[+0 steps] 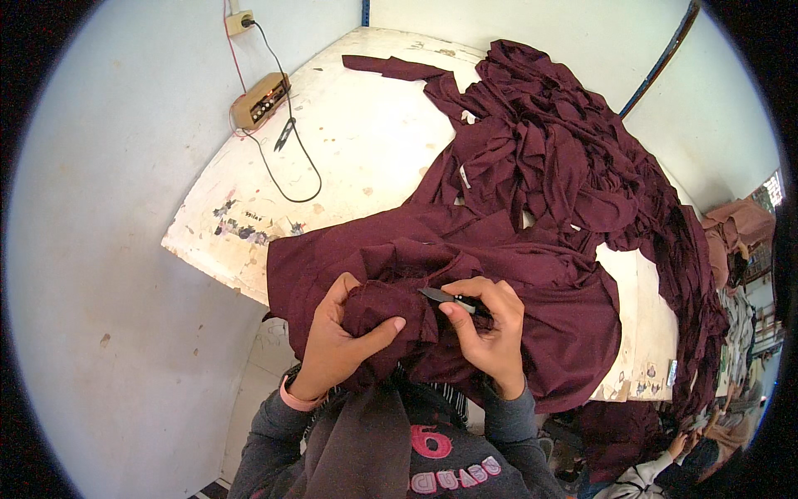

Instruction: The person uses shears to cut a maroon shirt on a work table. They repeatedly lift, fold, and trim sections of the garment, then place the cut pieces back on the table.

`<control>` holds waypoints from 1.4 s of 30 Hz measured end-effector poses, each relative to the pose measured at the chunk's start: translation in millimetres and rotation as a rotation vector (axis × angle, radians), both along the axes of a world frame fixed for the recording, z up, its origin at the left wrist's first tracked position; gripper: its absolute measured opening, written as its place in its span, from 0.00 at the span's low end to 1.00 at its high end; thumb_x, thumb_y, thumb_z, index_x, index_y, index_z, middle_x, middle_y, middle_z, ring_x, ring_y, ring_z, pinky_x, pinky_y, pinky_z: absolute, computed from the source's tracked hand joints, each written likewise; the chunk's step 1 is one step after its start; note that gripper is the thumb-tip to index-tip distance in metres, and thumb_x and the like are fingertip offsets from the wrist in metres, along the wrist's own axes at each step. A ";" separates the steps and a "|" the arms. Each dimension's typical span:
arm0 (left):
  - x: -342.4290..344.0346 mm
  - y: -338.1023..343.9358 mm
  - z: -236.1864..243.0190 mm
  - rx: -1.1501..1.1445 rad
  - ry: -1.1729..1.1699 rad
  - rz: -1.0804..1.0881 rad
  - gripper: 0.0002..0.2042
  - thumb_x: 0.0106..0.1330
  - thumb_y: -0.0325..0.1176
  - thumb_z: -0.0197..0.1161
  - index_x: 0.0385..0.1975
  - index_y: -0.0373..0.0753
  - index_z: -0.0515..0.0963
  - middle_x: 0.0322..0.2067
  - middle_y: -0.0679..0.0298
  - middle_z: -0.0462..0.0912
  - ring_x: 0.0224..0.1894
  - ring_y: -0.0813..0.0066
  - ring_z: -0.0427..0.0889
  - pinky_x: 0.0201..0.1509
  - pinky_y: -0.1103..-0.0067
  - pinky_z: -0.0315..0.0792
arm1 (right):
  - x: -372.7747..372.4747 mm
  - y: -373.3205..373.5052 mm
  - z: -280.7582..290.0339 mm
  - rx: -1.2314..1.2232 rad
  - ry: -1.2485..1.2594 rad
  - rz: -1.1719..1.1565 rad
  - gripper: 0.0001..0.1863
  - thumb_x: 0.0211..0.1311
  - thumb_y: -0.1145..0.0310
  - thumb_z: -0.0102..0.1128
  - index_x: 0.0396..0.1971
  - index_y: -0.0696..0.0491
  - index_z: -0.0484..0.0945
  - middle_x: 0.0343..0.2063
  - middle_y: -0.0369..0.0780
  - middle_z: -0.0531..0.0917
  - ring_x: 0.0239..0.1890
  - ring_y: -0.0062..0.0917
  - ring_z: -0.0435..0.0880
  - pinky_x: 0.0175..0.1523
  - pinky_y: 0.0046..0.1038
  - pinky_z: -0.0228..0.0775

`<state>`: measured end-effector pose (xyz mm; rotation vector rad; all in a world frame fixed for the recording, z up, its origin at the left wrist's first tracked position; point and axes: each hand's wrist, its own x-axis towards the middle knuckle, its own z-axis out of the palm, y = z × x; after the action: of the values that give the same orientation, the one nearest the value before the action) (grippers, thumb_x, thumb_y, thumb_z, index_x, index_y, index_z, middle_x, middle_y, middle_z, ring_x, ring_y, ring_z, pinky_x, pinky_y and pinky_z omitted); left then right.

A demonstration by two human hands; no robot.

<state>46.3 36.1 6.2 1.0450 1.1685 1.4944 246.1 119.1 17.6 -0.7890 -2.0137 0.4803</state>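
A maroon garment [532,308] lies across the near side of the table and hangs over its front edge. My left hand [339,333] grips a bunched part of it, the thumb pressed on top of the cloth. In my right hand [492,328] is a pair of small thread snips [445,297] with dark blades. Their tips point left and touch or nearly touch the cloth beside my left hand. Loose threads show along a seam [416,273] just above. My right fingers hide most of the snips' handle.
A large heap of maroon cloth [565,141] covers the table's far right and drops over its right edge. At the back left stands a brown box-shaped device [262,101], with a black cable [318,179] looping over the white table [366,125]. Another person's hand [677,447] shows at the lower right.
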 end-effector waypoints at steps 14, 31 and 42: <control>9.6 0.6 -0.4 0.002 0.010 -0.086 0.15 0.61 0.21 0.72 0.43 0.38 0.73 0.41 0.70 0.80 0.44 0.86 0.76 0.50 0.84 0.73 | -9.1 6.1 6.7 -0.350 0.265 0.128 0.10 0.50 0.76 0.69 0.36 0.55 0.84 0.30 0.37 0.84 0.33 0.26 0.82 0.46 0.28 0.71; 8.0 -3.6 0.3 -0.004 -0.040 -0.047 0.17 0.61 0.21 0.72 0.45 0.38 0.72 0.44 0.68 0.81 0.46 0.85 0.78 0.53 0.82 0.74 | 8.7 -5.1 9.5 0.067 -0.094 0.029 0.15 0.49 0.66 0.77 0.37 0.54 0.86 0.30 0.35 0.87 0.30 0.26 0.80 0.38 0.28 0.61; 9.3 -2.4 2.5 -0.014 -0.019 -0.058 0.16 0.61 0.22 0.73 0.43 0.39 0.71 0.41 0.69 0.79 0.44 0.86 0.76 0.51 0.84 0.72 | 6.7 -4.0 10.0 0.180 -0.098 0.024 0.13 0.51 0.68 0.75 0.38 0.50 0.86 0.31 0.34 0.88 0.27 0.26 0.82 0.34 0.29 0.61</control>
<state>55.6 33.7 8.7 1.0442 1.1246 1.4467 252.8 115.1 27.7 -0.6902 -2.1246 0.2738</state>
